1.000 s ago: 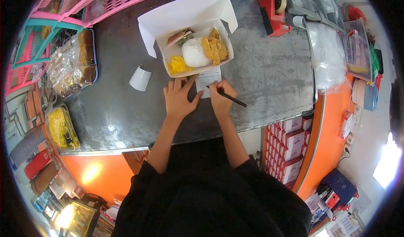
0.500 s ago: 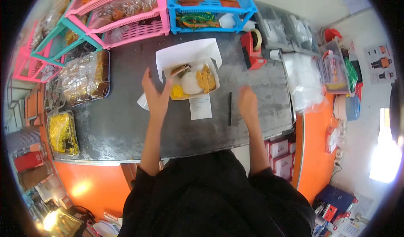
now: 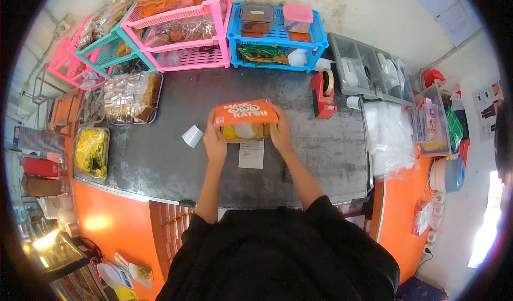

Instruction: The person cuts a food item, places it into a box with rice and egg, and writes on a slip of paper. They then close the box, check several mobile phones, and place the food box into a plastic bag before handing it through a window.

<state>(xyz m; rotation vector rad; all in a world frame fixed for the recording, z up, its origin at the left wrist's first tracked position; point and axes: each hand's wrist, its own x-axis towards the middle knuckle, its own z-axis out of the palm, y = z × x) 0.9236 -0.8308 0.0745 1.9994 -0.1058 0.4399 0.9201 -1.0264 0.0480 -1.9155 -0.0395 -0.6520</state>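
A takeaway food box (image 3: 245, 112) with an orange printed lid is held in front of me, lid folded over. Rice, something yellow and a brown fried piece show through its front. My left hand (image 3: 215, 141) is wrapped round the box's left side. On the right side, my right hand (image 3: 280, 130) grips it with the thumb at the front. Just below the box lies a printed paper slip (image 3: 251, 155), its top edge partly covered. Left of my left hand, a small white cup (image 3: 193, 136) lies tipped on the counter.
A red tape dispenser (image 3: 324, 94) stands right of the box. Behind are a pink rack (image 3: 187, 39), a blue rack (image 3: 278, 36) and a grey divided tray (image 3: 368, 68). Plastic bags (image 3: 390, 141) lie at right; wrapped food (image 3: 131, 98) and a yellow-filled tray (image 3: 92, 151) sit left.
The box's lid has come down over the food, showing its orange top. Both hands have moved from beside the open box onto its sides. My view has shifted.
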